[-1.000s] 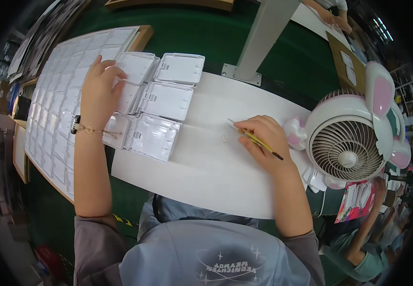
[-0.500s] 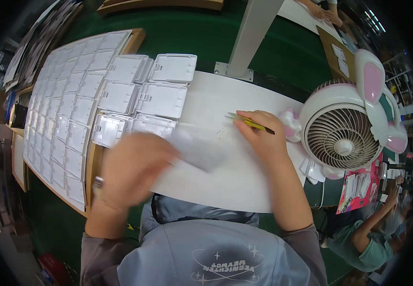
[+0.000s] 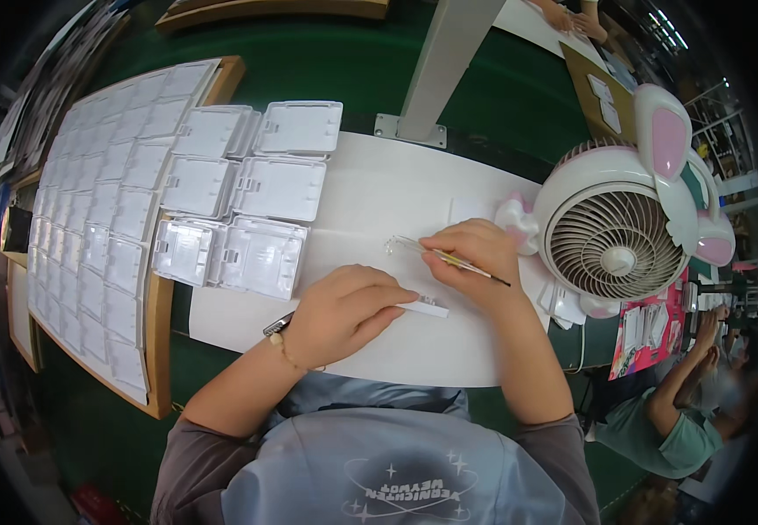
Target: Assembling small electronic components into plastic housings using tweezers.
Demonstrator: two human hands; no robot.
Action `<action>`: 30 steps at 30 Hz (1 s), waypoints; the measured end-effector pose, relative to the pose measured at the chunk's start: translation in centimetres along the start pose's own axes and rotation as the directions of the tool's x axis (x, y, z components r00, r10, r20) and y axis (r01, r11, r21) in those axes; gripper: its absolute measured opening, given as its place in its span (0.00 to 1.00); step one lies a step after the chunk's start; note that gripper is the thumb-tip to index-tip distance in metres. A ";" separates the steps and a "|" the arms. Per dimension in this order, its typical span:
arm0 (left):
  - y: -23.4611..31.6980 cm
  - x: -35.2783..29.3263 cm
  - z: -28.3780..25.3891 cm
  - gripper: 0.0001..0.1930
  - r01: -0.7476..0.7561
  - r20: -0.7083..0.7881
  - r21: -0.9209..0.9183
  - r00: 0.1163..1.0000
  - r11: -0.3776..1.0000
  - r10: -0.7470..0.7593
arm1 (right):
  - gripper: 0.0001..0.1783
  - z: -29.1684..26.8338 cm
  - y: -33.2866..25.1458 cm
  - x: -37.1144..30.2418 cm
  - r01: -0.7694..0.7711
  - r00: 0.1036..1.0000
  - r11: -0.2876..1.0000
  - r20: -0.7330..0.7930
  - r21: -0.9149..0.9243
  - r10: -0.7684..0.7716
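Note:
My left hand (image 3: 344,315) is closed on a white plastic piece (image 3: 432,309), seen nearly edge-on just above the white work sheet (image 3: 449,354); most of it is hidden behind the fingers. A pair of tweezers (image 3: 484,274), yellowish with a dark rear end, is pinched in my right hand (image 3: 475,254). Its thin tips point left and lie close to a little group of tiny clear bits (image 3: 389,247) on the sheet. Left of my hands, white plastic cases (image 3: 281,188) lie in overlapping stacks.
A wood-edged board (image 3: 160,346) covered with rows of white cases leans in from the left. A rabbit-eared fan (image 3: 615,254) stands at the right, beside small white parts (image 3: 561,302). Behind the sheet rises a metal post (image 3: 436,79). Other people work at right.
My left hand has moved right from the stacks, bringing the white piece beside my right hand. The tweezers have come lower, nearer the tiny bits. The view has shifted slightly.

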State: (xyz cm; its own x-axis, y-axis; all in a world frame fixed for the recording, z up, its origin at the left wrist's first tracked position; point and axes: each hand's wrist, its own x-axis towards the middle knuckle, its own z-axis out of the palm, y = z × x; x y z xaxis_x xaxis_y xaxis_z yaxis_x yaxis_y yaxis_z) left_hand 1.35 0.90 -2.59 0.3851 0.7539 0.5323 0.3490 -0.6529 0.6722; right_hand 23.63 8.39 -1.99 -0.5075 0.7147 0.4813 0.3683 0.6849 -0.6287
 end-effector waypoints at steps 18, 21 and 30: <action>-1.0 -0.2 -0.1 0.14 0.157 0.133 -0.204 0.982 0.966 -0.132 | 0.10 1.6 0.6 -0.5 -0.069 0.998 0.997 -0.015 -0.029 0.069; -0.9 -0.1 -0.3 0.14 0.157 0.133 -0.216 0.983 0.964 -0.130 | 0.10 1.7 0.4 -0.4 -0.085 0.996 0.996 -0.010 -0.009 0.085; -0.9 -0.1 -0.3 0.15 0.147 0.128 -0.213 0.984 0.966 -0.122 | 0.10 1.6 0.3 -0.3 -0.069 0.998 0.997 -0.018 -0.039 0.068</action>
State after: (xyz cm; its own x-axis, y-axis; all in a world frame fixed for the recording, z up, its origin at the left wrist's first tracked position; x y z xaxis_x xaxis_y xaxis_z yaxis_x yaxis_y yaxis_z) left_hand 0.72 1.40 -3.11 0.4459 0.8121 0.3763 0.2116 -0.5042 0.8373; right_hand 22.60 8.15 -3.27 -0.4675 0.7622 0.4478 0.4325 0.6390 -0.6361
